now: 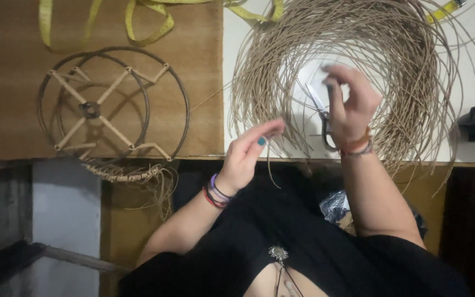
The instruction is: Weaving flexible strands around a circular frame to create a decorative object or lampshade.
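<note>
Two hands, frame centre: right hand (350,107) grips scissors (321,113); left hand (248,154) pinches a reed strand (270,162) beside the reed coil (391,60).

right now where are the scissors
In the head view, right of centre: the scissors are held in the right hand, over the coil of reed strands.
</note>
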